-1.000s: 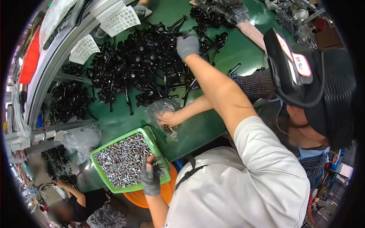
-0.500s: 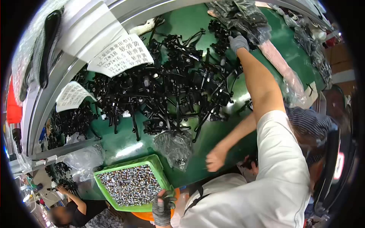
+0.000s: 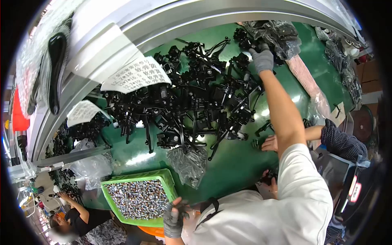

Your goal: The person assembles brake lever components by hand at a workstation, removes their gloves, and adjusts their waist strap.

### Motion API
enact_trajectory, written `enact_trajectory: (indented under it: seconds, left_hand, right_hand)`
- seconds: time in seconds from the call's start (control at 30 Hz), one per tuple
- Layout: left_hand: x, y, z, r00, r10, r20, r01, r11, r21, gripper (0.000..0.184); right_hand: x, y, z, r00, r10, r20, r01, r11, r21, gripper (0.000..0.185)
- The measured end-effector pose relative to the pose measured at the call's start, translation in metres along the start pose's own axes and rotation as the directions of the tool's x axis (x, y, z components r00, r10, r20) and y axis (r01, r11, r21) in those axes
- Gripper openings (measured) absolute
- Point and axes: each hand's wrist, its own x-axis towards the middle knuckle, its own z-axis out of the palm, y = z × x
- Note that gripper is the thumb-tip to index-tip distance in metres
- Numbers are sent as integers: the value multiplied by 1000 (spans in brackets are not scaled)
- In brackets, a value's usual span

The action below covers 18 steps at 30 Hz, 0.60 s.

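Note:
My right hand [image 3: 262, 60], in a grey glove, reaches to the far side of the green table. Its fingers close around a black part beside a black plastic bag [image 3: 281, 34]; the grip is partly hidden. A heap of black lever assemblies [image 3: 192, 98] spreads to its left. Low in the view, my left hand [image 3: 174, 220] wears a grey glove with bare fingertips. It hovers by the right corner of a green basket [image 3: 167, 179] full of small shiny metal pieces [image 3: 139, 200]. Its fingers are loosely curled and apart, with nothing visible in them.
A co-worker's hand [image 3: 269, 143] is by small black parts at right, under my arm; another hand [image 3: 272, 185] sits lower. A clear bag [image 3: 188, 165] lies near the basket. A metal rail [image 3: 183, 28] and paper notes [image 3: 136, 75] hang overhead. Another person [image 3: 77, 220] works lower left.
My right hand has drawn back slightly from the far edge. The co-worker's hand has moved right and up, to small black parts. My left hand stays by the basket. The view has shifted slightly.

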Motion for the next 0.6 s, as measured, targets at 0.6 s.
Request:
enact_trajectory:
  seconds: [0.6]
  left_hand:
    - [79,22,40,981,98,165,-9,882,-471,52]
  right_hand:
    - [-347,-136,-181,263,-634,727,-50,743,667,33]
